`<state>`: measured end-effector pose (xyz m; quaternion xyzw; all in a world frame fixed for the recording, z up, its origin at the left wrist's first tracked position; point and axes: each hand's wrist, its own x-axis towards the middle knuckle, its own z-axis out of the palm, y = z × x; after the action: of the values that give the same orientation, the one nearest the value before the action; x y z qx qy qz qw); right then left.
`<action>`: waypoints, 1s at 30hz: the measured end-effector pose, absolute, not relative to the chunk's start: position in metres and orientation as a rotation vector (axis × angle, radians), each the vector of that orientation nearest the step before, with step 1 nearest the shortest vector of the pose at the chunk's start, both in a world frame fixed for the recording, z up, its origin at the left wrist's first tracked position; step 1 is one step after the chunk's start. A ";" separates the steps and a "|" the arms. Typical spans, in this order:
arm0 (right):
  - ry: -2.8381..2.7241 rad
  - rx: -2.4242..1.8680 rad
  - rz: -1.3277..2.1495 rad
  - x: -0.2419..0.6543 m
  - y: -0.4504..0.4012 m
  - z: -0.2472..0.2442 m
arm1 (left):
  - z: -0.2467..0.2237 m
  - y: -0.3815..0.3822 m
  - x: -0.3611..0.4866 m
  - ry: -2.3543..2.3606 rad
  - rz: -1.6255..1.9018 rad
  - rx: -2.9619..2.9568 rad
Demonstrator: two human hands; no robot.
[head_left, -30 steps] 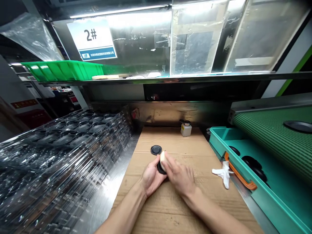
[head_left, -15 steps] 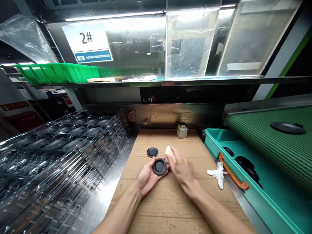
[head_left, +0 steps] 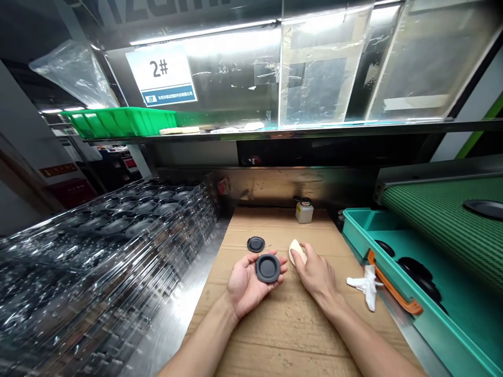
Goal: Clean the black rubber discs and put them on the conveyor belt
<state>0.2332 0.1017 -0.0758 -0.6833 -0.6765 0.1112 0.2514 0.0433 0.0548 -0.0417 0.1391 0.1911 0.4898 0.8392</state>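
Observation:
My left hand [head_left: 247, 285] lies palm up on the cardboard, cradling a round black rubber disc [head_left: 268, 268] with a raised rim. My right hand [head_left: 316, 275] rests a little to the right, its fingers closed around a cream-coloured sponge pad [head_left: 297, 252] that partly shows at the fingertips. The pad and the disc are apart. A second black disc [head_left: 255, 244] lies flat on the brown cardboard sheet [head_left: 291, 345], just beyond my left fingers. A small white bottle with a black cap [head_left: 304, 212] stands at the far end of the cardboard.
Stacks of clear plastic trays [head_left: 98, 246] fill the left side. On the right are a crumpled white cloth [head_left: 367, 285], a teal tray [head_left: 440, 327] with an orange handle holding black discs, and a green conveyor belt [head_left: 440, 230]. A green bin [head_left: 118, 122] sits on the shelf above.
My right hand has drawn rightward, taking the sponge pad off the disc's edge. The disc, tilted a second ago, now lies flat on my left palm, and my hands stand farther apart.

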 end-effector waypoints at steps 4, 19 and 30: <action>-1.760 -1.789 0.377 0.235 0.102 -0.078 | -0.043 0.055 0.044 0.436 1.055 0.320; -1.718 -0.982 1.139 0.208 0.074 -0.059 | -0.052 0.060 0.052 0.598 1.244 0.484; -1.793 -1.221 0.957 0.201 0.070 -0.059 | -0.053 0.059 0.055 0.670 1.302 0.519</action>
<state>0.2012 0.0699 -0.0592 -0.4773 -0.7007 0.3740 0.3759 0.0552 0.0591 -0.0532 0.2344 0.3024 0.5875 0.7131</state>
